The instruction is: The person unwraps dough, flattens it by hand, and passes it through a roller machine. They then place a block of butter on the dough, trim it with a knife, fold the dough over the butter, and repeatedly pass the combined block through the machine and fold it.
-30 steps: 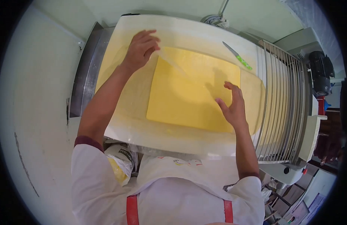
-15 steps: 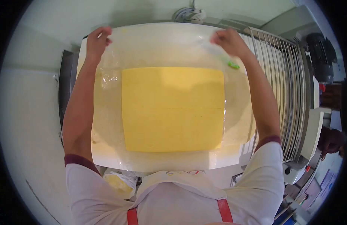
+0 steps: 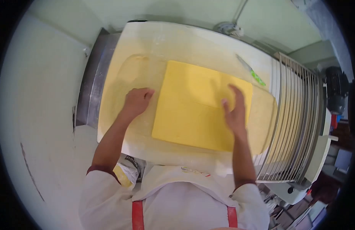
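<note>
A smooth yellow rectangular slab (image 3: 196, 111), which looks like a butter sheet, lies over a paler sheet of dough (image 3: 263, 111) on the white table. A faint crease crosses the slab. My left hand (image 3: 138, 101) is over the pale dough, just left of the slab, its fingers curled closed; whatever is in them, if anything, is hidden. Above the slab's right part is my right hand (image 3: 235, 113), slightly blurred, with thumb and fingers apart and nothing seen between them. A knife with a green handle (image 3: 258, 78) lies beyond the slab's far right corner.
On the right stands a metal wire rack (image 3: 296, 122) against the table. A grey metal surface (image 3: 94, 78) is at the left, beside a pale wall. Below the table's near edge sits a bag with yellow contents (image 3: 125, 174). A coiled hose or cable (image 3: 226, 28) is at the back wall.
Both hands have come back from the far edge toward the slab, and my right hand has opened. The view has turned. Shiny clear film around the slab no longer shows.
</note>
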`<action>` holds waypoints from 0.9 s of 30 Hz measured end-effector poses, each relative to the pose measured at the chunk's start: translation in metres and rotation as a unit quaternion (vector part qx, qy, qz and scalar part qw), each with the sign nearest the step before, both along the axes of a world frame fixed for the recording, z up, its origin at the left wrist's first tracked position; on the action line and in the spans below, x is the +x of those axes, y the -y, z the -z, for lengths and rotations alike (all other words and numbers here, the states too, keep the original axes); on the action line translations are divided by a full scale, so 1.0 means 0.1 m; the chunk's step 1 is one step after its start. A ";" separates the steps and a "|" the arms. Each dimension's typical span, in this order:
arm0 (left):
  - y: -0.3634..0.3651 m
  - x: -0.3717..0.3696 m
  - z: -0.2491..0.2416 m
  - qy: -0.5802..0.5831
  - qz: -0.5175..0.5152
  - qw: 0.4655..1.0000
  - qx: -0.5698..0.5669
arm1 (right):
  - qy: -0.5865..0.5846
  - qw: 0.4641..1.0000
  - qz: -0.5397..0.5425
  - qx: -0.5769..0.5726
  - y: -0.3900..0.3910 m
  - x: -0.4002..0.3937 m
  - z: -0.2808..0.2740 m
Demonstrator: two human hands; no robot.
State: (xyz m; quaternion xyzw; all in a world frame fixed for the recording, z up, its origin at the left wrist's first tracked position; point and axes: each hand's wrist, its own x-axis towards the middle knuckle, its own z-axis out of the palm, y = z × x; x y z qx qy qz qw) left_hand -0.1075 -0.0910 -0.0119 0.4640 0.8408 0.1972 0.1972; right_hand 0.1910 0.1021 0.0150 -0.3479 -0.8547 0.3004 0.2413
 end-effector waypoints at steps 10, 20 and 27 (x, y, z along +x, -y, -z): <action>-0.67 1.07 -1.18 0.687 0.076 0.640 0.337 | -0.087 0.990 0.056 -0.098 0.73 -0.33 0.07; -1.45 2.18 -2.34 0.475 0.180 0.771 0.383 | -0.200 0.903 0.212 -0.316 0.99 0.68 0.08; -1.59 2.57 -1.12 0.425 0.198 0.866 0.172 | -0.202 0.875 0.255 -0.359 1.13 1.02 0.24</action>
